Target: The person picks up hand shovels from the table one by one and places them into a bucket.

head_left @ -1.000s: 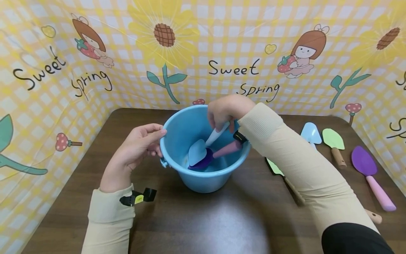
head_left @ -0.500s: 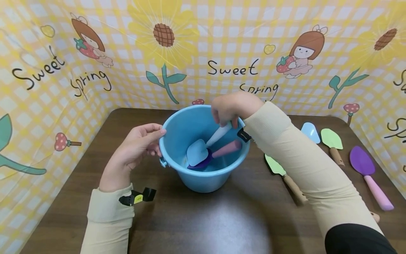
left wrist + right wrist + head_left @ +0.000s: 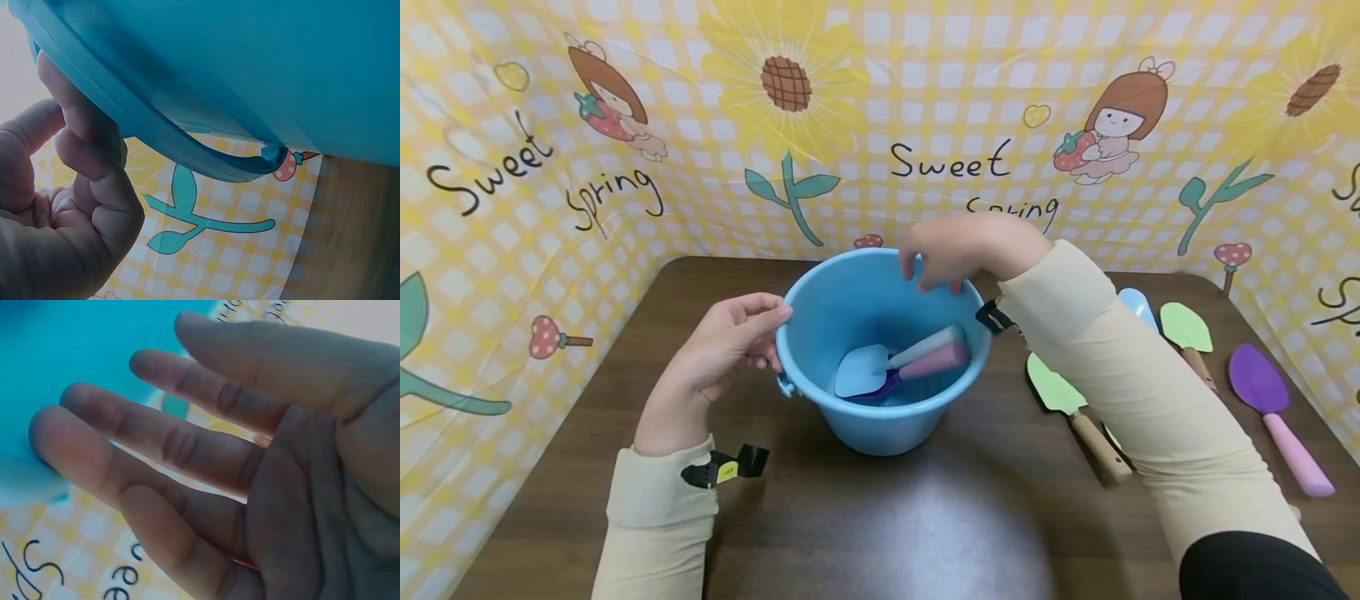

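Observation:
A light blue bucket [image 3: 883,429] stands upright on the table. My left hand [image 3: 722,342] pinches its left rim, thumb at the edge; in the left wrist view the curled fingers lie against the bucket's rim and handle [image 3: 187,153]. Inside, a small light blue shovel [image 3: 861,371] lies beside and partly over a purple shovel with a pink handle [image 3: 934,361]. Above the bucket's far right rim hovers my right hand [image 3: 955,250], holding nothing. Its fingers [image 3: 206,450] are spread and relaxed in the right wrist view.
To the right lie a green shovel with a wooden handle [image 3: 1101,450], another green one [image 3: 1186,327], a purple shovel [image 3: 1258,379] with a pink handle and a light blue one [image 3: 1138,307], partly behind the sleeve. A yellow checked cloth [image 3: 955,83] encloses the table [image 3: 760,525].
My right hand has let go of the light blue shovel, which dropped flat next to the purple shovel's pink handle. That hand has risen slightly rightward; the left hand stays at the rim.

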The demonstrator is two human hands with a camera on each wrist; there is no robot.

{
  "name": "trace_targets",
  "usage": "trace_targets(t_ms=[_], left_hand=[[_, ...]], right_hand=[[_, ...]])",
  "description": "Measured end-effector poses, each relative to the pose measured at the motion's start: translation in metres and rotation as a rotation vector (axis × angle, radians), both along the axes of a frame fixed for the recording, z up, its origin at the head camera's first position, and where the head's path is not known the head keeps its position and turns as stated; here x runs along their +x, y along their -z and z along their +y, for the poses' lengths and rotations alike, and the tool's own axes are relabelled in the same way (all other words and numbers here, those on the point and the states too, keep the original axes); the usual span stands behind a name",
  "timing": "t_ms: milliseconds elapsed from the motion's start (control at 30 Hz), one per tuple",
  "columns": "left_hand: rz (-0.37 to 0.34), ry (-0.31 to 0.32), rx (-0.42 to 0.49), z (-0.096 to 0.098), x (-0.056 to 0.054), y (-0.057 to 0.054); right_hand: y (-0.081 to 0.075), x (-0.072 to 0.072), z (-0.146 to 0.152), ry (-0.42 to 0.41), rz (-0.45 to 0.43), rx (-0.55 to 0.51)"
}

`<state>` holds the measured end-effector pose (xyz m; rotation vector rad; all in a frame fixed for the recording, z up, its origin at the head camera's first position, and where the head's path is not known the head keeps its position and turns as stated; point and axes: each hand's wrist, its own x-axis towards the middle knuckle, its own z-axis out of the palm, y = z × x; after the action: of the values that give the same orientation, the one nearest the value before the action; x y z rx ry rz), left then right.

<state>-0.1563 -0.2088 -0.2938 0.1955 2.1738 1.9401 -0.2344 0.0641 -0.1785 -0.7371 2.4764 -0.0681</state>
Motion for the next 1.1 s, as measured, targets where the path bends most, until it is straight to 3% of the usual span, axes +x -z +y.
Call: trace_targets(t_ms=[233, 500, 800, 1100], left_hand=[[0.005, 0.001, 0.004, 0.001, 0.0, 0.0], [-0.004, 0.003, 0.008, 0.001, -0.001, -0.002], [-0.013, 0.005, 0.01, 0.001, -0.001, 0.0], [-0.019, 0.002, 0.021, 0.001, -0.001, 0.0]], right_hand=[[-0.019, 0.01, 0.03, -0.073, 0.054, -0.154], [-0.029, 0.03, 0.075, -0.026, 0.122, -0.272], [-0.01, 0.037, 0.122, 0.063, 0.122, -0.383], [0.015, 0.033, 0.165, 0.204, 0.104, -0.435]])
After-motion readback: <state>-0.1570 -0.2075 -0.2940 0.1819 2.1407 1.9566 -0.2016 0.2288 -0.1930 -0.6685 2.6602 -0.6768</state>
